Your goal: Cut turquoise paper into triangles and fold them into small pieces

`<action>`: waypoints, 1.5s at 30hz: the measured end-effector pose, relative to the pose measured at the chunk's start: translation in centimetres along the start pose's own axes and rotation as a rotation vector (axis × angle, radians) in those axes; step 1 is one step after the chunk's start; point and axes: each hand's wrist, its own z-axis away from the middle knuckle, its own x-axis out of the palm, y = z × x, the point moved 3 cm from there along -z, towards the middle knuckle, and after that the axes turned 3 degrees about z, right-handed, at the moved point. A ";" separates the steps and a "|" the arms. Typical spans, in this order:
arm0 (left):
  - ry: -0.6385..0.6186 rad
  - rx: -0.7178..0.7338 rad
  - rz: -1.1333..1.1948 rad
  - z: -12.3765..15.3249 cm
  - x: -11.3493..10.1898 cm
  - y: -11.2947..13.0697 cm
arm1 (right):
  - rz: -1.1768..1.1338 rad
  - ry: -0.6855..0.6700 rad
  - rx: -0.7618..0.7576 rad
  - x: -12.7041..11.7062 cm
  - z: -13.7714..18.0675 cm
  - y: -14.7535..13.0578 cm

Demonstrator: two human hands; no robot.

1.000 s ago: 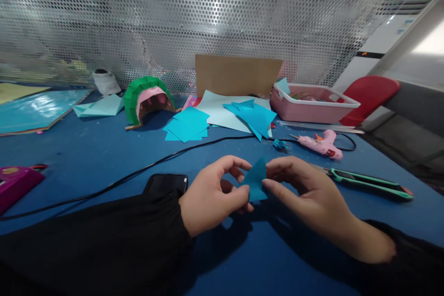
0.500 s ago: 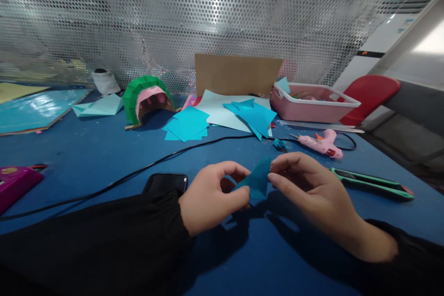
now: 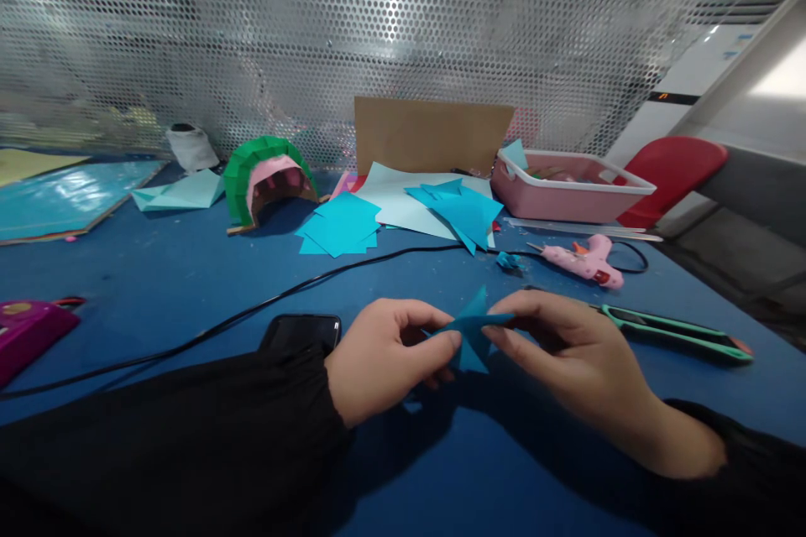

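Observation:
A folded piece of blue paper (image 3: 472, 344) with pointed flaps is held above the table between my two hands. My left hand (image 3: 390, 357) pinches its left side between thumb and fingers. On the other side, my right hand (image 3: 567, 352) has thumb and forefinger closed on a flap that points right. Behind the hands lie a fanned stack of blue paper squares (image 3: 340, 225) and more folded blue paper (image 3: 457, 205) on a pale sheet (image 3: 390, 189). A small crumpled blue paper piece (image 3: 509, 261) sits just beyond my right hand.
To the right are a pink glue gun (image 3: 585, 258), a green utility knife (image 3: 677, 331) and a pink basket (image 3: 567, 193). A phone (image 3: 302, 331) lies by my left wrist. A black cable (image 3: 270, 302) crosses the table. Further left stand a green paper arch (image 3: 264, 172) and a purple object (image 3: 31, 336).
The folded blue paper has opened from a flat triangle into a shape with several points. My right fingers have closed on its right flap; my left hand has hardly moved.

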 end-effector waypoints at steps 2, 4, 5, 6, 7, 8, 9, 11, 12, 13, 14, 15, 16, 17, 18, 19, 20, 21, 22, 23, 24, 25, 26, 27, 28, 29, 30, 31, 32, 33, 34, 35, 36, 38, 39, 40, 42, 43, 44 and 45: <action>-0.022 -0.020 -0.006 0.0 0.1 -0.1 | 0.073 0.016 -0.068 -0.2 0.1 -0.1; -0.035 -0.015 -0.012 0.1 0.1 0.0 | 0.111 0.017 -0.141 -0.4 0.1 -0.4; -0.038 -0.006 -0.007 0.1 0.1 0.1 | 0.119 0.001 -0.180 -0.5 0.1 -0.6; -0.036 0.004 0.005 0.1 0.1 0.2 | 0.125 -0.018 -0.220 -0.6 0.0 -0.8; -0.031 0.009 0.021 0.1 0.1 0.3 | 0.130 -0.030 -0.264 -0.7 0.0 -1.0; -0.026 0.009 0.039 0.1 0.1 0.4 | 0.137 -0.035 -0.307 -0.7 -0.1 -1.2; -0.017 0.003 0.060 0.0 0.1 0.5 | 0.146 -0.034 -0.348 -0.8 -0.1 -1.5; -0.003 -0.016 0.102 0.0 0.1 0.5 | 0.160 -0.027 -0.417 -0.9 0.0 -1.8; -0.001 -0.023 0.124 0.0 0.1 0.5 | 0.165 -0.024 -0.442 -0.9 0.0 -1.8; -0.002 -0.026 0.149 0.0 0.1 0.5 | 0.172 -0.024 -0.458 -0.8 0.0 -1.9; -0.004 -0.025 0.172 0.0 0.1 0.5 | 0.180 -0.024 -0.468 -0.8 0.0 -1.9; -0.006 -0.022 0.193 0.0 0.1 0.5 | 0.187 -0.022 -0.471 -0.8 0.0 -1.9; -0.009 -0.020 0.211 0.0 0.1 0.5 | 0.195 -0.020 -0.470 -0.7 0.0 -1.8; -0.008 -0.018 0.222 0.1 0.1 0.6 | 0.202 -0.022 -0.467 -0.7 0.0 -1.8; -0.008 -0.019 0.226 0.1 0.1 0.6 | 0.207 -0.024 -0.464 -0.7 0.0 -1.7; -0.007 -0.025 0.225 0.1 0.2 0.7 | 0.211 -0.027 -0.463 -0.7 0.0 -1.7; -0.006 -0.032 0.220 0.1 0.2 0.7 | 0.214 -0.032 -0.464 -0.7 0.0 -1.7; -0.005 -0.040 0.213 0.2 0.2 0.7 | 0.216 -0.037 -0.468 -0.7 0.0 -1.7; -0.006 -0.046 0.204 0.1 0.2 0.7 | 0.214 -0.041 -0.475 -0.7 0.0 -1.7; -0.009 -0.052 0.199 0.1 0.3 0.6 | 0.210 -0.045 -0.486 -0.7 0.0 -1.7; -0.014 -0.059 0.201 0.1 0.3 0.5 | 0.207 -0.049 -0.500 -0.7 0.0 -1.8; -0.020 -0.065 0.210 0.1 0.3 0.5 | 0.206 -0.053 -0.517 -0.7 0.0 -1.9; -0.026 -0.075 0.223 0.1 0.4 0.4 | 0.207 -0.055 -0.537 -0.7 0.0 -2.0; -0.033 -0.085 0.238 0.0 0.4 0.3 | 0.209 -0.058 -0.557 -0.7 0.0 -2.1; -0.037 -0.094 0.253 0.1 0.4 0.3 | 0.214 -0.063 -0.577 -0.7 0.0 -2.3; -0.038 -0.101 0.263 0.1 0.5 0.3 | 0.220 -0.068 -0.593 -0.7 0.0 -2.4; -0.039 -0.105 0.269 0.1 0.5 0.4 | 0.225 -0.073 -0.608 -0.7 0.0 -2.5; -0.037 -0.107 0.272 0.1 0.5 0.4 | 0.233 -0.078 -0.619 -0.7 0.0 -2.5; -0.035 -0.111 0.274 0.1 0.5 0.5 | 0.245 -0.081 -0.631 -0.7 0.0 -2.6; -0.032 -0.114 0.275 0.1 0.5 0.5 | 0.259 -0.082 -0.645 -0.7 0.0 -2.6; -0.030 -0.117 0.275 0.1 0.5 0.5 | 0.275 -0.082 -0.661 -0.6 0.0 -2.6; -0.029 -0.122 0.271 0.1 0.5 0.5 | 0.291 -0.084 -0.679 -0.6 0.1 -2.5; -0.027 -0.124 0.261 0.1 0.5 0.5 | 0.307 -0.086 -0.695 -0.6 0.2 -2.4; -0.035 -0.127 0.231 0.1 0.5 0.4 | 0.333 -0.091 -0.720 -0.4 0.3 -2.3; -0.041 -0.125 0.214 0.1 0.5 0.3 | 0.344 -0.090 -0.727 -0.4 0.4 -2.2; -0.050 -0.122 0.198 0.1 0.5 0.3 | 0.350 -0.088 -0.735 -0.4 0.5 -2.1; -0.062 -0.110 0.177 0.1 0.5 0.2 | 0.364 -0.086 -0.742 -0.3 0.6 -2.0; -0.064 -0.107 0.173 0.1 0.5 0.1 | 0.371 -0.086 -0.747 -0.3 0.6 -2.0; -0.065 -0.104 0.171 0.1 0.5 0.1 | 0.375 -0.083 -0.757 -0.3 0.6 -2.1; -0.067 -0.105 0.174 0.1 0.5 0.1 | 0.376 -0.081 -0.771 -0.4 0.6 -2.1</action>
